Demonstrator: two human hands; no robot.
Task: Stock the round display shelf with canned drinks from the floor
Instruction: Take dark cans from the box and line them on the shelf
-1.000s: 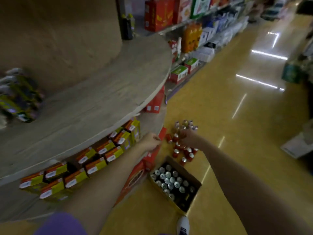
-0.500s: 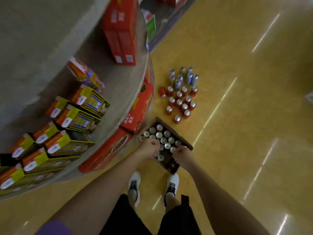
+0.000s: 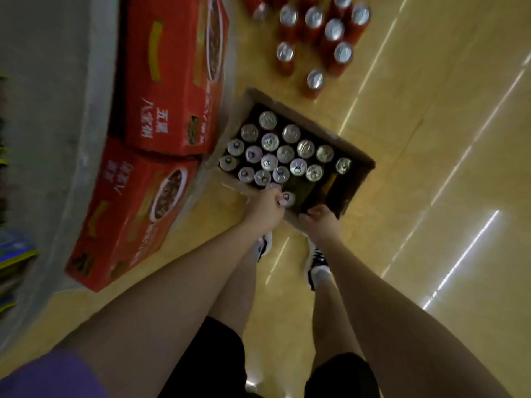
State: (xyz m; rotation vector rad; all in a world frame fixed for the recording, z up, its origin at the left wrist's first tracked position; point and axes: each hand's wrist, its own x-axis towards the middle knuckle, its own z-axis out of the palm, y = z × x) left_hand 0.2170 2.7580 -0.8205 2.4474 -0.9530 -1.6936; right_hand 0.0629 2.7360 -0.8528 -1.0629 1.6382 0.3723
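Down at the near edge of the cardboard box (image 3: pixel 356 156), both hands are reaching in from above. The box sits on the yellow floor (image 3: pixel 431 139) just beside the base of the round display shelf (image 3: pixel 57 110), open-topped, so its upright cans (image 3: pixel 287 153) show their silver lids and can be lifted straight out. The left hand (image 3: pixel 265 208) has its fingers curled over a can at the box's near corner, apparently gripping its top; how firm the hold is cannot be told through the blur. The right hand (image 3: pixel 319 221) is curled at the near rim of the box, over the gap where cans are missing; I cannot tell whether it holds the rim, a can, or nothing. Beyond the box's far side stands a loose cluster of red cans (image 3: pixel 324 38), also upright on the floor, probably waiting their turn. Two red cartons (image 3: pixel 172 81) lie on the lowest tier, touching the box's left side. Judging by the many cans left, stocking is far from finished. Compared with half a second ago, the view has dropped closer and tilted further down, so the yellow packs on the upper tier have left the picture; both hands remain at the near end of the box, the right now nearer the rim.
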